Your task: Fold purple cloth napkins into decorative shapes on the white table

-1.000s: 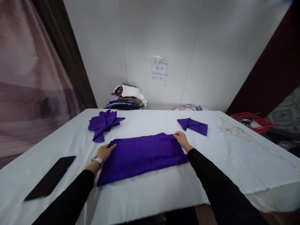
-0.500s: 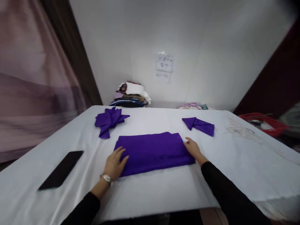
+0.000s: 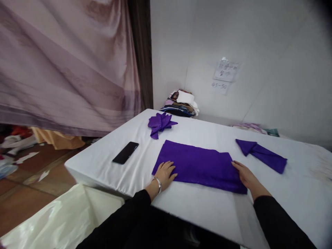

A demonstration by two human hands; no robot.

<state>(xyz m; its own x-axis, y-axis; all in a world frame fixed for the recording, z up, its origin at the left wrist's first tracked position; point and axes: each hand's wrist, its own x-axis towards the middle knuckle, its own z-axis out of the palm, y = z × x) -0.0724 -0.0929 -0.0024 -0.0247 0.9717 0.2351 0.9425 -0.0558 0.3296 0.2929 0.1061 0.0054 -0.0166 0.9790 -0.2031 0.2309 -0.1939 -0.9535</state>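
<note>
A purple cloth napkin [image 3: 199, 166], folded into a long rectangle, lies flat on the white-covered table [image 3: 207, 204] before me. My left hand [image 3: 165, 174] rests on its near left corner, palm down with the fingers spread. At the right edge of the cloth, my right hand [image 3: 245, 175] touches it with fingers stretched out; the thumb is hard to see. Behind the napkin to the left lies a purple cloth folded into a pointed, fanned shape [image 3: 160, 122]. To the right is another purple cloth [image 3: 267, 156], narrow with a triangular end.
A black phone [image 3: 126, 153] lies on the table's left part. Folded clothes [image 3: 181, 103] are piled at the back against the wall, with more fabric [image 3: 250, 128] to the right. A pale plastic-lined bin [image 3: 70, 214] stands below the left edge. A pink curtain [image 3: 85, 65] hangs at left.
My view has turned left, bringing the floor and bin into sight. Both hands stay at the napkin's two ends, and its upper layer looks smoother.
</note>
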